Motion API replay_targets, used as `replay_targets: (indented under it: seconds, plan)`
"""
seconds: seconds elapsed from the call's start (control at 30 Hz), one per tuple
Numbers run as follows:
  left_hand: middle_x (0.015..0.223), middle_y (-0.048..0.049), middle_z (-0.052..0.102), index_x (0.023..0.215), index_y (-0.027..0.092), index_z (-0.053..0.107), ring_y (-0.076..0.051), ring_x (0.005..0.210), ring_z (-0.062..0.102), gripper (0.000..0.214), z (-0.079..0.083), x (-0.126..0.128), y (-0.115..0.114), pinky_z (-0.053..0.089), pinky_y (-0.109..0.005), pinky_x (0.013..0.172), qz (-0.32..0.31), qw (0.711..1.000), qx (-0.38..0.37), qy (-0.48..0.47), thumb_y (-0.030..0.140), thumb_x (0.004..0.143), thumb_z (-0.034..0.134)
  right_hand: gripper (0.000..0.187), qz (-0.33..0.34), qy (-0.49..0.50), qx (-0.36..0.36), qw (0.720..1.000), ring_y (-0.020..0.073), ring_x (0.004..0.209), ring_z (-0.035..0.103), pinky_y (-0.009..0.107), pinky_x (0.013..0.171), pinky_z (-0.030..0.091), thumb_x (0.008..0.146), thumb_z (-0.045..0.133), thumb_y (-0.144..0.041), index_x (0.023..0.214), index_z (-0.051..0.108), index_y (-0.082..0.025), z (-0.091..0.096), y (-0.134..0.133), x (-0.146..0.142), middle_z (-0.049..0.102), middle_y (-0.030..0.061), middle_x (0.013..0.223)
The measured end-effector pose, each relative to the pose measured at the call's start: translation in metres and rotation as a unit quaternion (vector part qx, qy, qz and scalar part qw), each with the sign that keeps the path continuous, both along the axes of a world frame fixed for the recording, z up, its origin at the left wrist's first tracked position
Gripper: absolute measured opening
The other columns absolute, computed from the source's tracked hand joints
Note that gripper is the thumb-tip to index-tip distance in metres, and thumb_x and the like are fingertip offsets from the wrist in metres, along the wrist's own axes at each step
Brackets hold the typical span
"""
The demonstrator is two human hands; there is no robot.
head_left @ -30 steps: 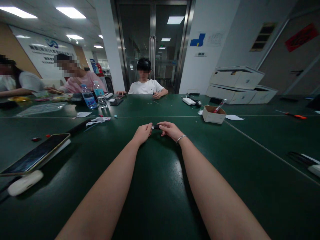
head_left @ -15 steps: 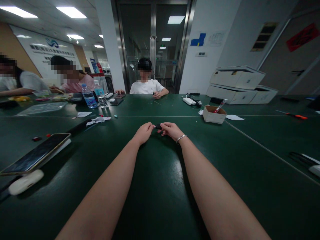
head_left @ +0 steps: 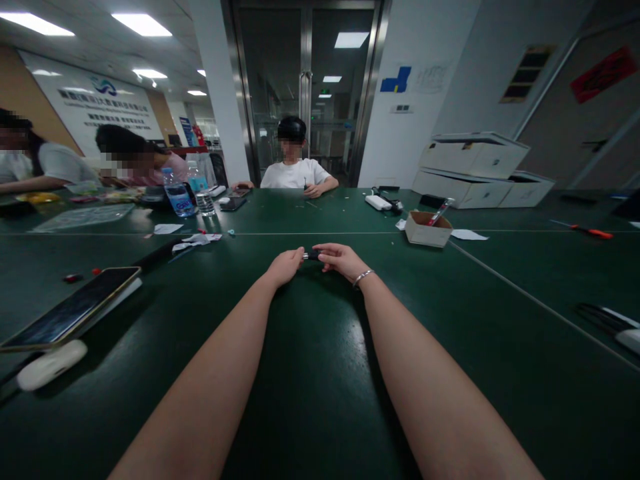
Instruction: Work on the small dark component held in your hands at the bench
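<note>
Both my arms stretch out over the dark green table (head_left: 320, 373). My left hand (head_left: 286, 266) and my right hand (head_left: 341, 259) meet at the table's middle, fingers pinched on a small black part (head_left: 313, 255) with a light metal tip at its left end. The left fingertips grip that tip, the right fingers hold the black body. A silver bracelet (head_left: 362, 277) sits on my right wrist.
A phone (head_left: 70, 315) and a white case (head_left: 49, 365) lie at my left. A small cardboard box (head_left: 427, 229) stands at right, white boxes (head_left: 480, 167) behind it. Two water bottles (head_left: 187, 192) stand far left. Other people sit across and at left.
My hands shifted slightly on the small black part, dipping a little half a second ago and back up now. The person at left has bent the head lower.
</note>
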State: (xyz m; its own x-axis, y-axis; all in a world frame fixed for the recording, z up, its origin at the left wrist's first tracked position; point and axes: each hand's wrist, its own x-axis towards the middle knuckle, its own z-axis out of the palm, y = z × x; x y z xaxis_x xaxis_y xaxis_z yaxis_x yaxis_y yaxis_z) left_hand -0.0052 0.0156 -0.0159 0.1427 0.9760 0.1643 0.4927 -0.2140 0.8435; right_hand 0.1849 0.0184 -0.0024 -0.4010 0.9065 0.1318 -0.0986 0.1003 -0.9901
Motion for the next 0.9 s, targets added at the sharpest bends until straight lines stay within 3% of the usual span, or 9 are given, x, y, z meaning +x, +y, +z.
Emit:
replay_targets:
  seconds: [0.17,0.33,0.47,0.6,0.73,0.9]
  plan:
    - [0.06,-0.0005,0.052,0.067,0.018,0.053,-0.013,0.052,0.047,0.045,-0.002,0.001,-0.001,0.037,-0.025,0.051,-0.016,0.999,-0.003,-0.032,0.056,0.083,0.035,0.026,-0.016,-0.003,-0.01,1.0,0.0041,0.045,0.053,0.019,0.048,0.052,0.071,0.07,-0.016,0.097,0.068,-0.015,-0.001,0.001,-0.001,0.068,0.0014,0.074]
    - [0.069,0.0,0.058,0.079,0.019,0.055,-0.012,0.06,0.053,0.031,0.003,0.002,-0.007,0.038,-0.022,0.052,-0.025,0.998,0.011,-0.053,0.049,0.079,0.049,0.017,-0.049,0.0,-0.035,0.998,0.0045,0.043,0.052,0.017,0.046,0.049,0.075,0.067,-0.017,0.092,0.068,-0.013,-0.003,0.003,-0.003,0.069,0.0035,0.07]
    - [0.065,-0.0004,0.058,0.082,0.018,0.055,-0.011,0.053,0.051,0.034,0.007,0.004,-0.01,0.038,-0.022,0.05,-0.019,0.996,-0.005,-0.091,0.049,0.085,0.039,0.016,-0.046,-0.004,-0.042,0.998,0.0045,0.042,0.053,0.016,0.046,0.049,0.076,0.066,-0.014,0.092,0.067,-0.012,-0.003,0.003,-0.004,0.069,0.0034,0.07]
    - [0.073,-0.0002,0.059,0.091,0.019,0.057,-0.01,0.057,0.051,0.024,0.006,0.004,-0.009,0.039,-0.021,0.051,0.002,0.994,0.029,-0.102,0.039,0.079,0.054,0.016,-0.041,-0.008,-0.037,0.998,0.0044,0.043,0.053,0.016,0.046,0.049,0.076,0.066,-0.013,0.093,0.067,-0.012,-0.002,0.003,-0.004,0.069,0.0032,0.069]
    - [0.071,-0.0012,0.058,0.1,0.018,0.057,-0.01,0.057,0.05,0.027,0.007,0.004,-0.008,0.039,-0.021,0.05,-0.006,0.994,0.005,-0.112,0.037,0.083,0.046,0.019,-0.045,-0.008,-0.032,0.998,0.0042,0.043,0.053,0.017,0.048,0.051,0.075,0.067,-0.014,0.094,0.067,-0.013,-0.003,0.003,-0.004,0.068,0.0022,0.071]
    - [0.086,-0.0042,0.061,0.101,0.018,0.058,-0.012,0.072,0.055,0.029,0.007,0.005,-0.009,0.043,-0.022,0.058,-0.01,0.995,0.034,-0.093,0.03,0.075,0.059,0.02,-0.05,-0.008,-0.026,0.998,0.0039,0.043,0.052,0.018,0.047,0.051,0.073,0.069,-0.013,0.093,0.066,-0.013,-0.003,0.003,-0.005,0.067,0.0006,0.068]
